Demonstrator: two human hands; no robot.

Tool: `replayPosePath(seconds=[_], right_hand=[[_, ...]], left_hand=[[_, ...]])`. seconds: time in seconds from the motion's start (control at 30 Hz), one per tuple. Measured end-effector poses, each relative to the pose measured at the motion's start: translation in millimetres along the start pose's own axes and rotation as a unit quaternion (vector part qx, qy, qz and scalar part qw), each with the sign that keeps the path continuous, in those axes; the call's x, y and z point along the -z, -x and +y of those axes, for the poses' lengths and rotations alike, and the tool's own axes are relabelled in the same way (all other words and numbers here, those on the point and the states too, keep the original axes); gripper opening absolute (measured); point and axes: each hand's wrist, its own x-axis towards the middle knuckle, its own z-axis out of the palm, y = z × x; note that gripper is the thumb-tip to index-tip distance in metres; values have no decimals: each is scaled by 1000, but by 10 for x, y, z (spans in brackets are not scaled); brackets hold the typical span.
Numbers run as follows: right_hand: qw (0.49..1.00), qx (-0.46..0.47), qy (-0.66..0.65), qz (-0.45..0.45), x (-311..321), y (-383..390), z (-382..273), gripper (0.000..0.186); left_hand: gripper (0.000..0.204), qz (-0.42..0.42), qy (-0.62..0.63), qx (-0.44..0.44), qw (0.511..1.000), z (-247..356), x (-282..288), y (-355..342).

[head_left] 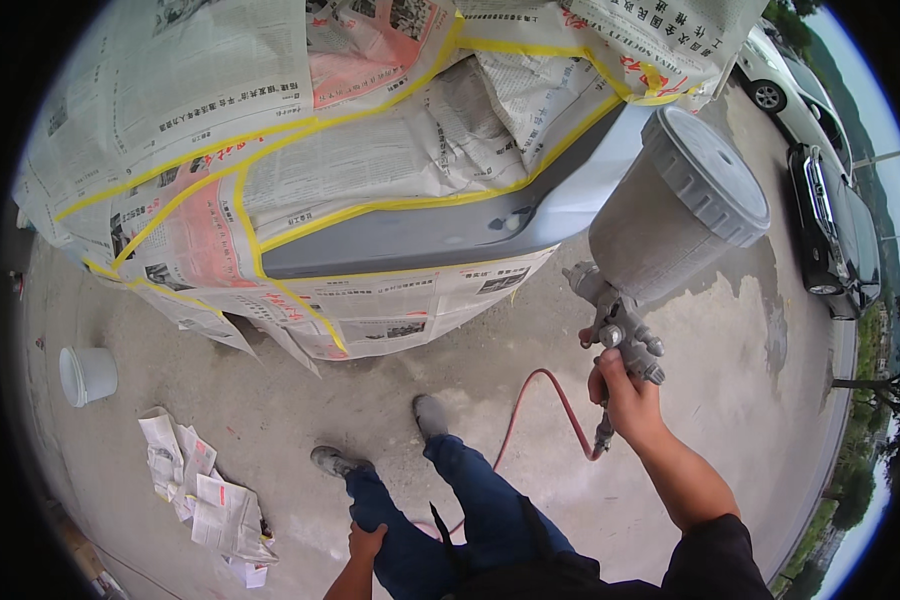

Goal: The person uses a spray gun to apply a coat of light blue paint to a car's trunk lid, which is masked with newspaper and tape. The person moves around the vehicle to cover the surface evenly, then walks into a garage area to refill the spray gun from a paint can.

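1. The grey spray gun with large cylindrical cup point(642, 248) is right of centre; its nozzle points upper left, the cup's long axis leans upper right.
2. The right hand point(630, 400) is wrapped around its handle; the left hand point(367, 541) is by blue jeans point(402, 550), finger closure I cannot tell.
3. The cup partly hides a smooth grey panel point(400, 236), upper centre.

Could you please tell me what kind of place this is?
It looks like an outdoor vehicle-painting area. The right hand holds a spray gun, newspaper and yellow tape border a grey body panel, and a white car and a black car stand in the open.
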Motion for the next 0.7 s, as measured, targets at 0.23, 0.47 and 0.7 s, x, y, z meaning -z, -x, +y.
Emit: replayPosePath(seconds=[0.23, 0.47, 0.7], right_hand=[[991, 29, 98, 86, -286, -110, -346, 32], [980, 12, 148, 135, -621, -432, -652, 23], [950, 56, 256, 169, -818, -671, -785, 31]], left_hand=[[131, -68, -200, 80, 974, 619, 300, -729], [92, 69, -221, 27, 973, 634, 1056, -1008], [71, 136, -253, -33, 957, 548, 1483, -1384]])
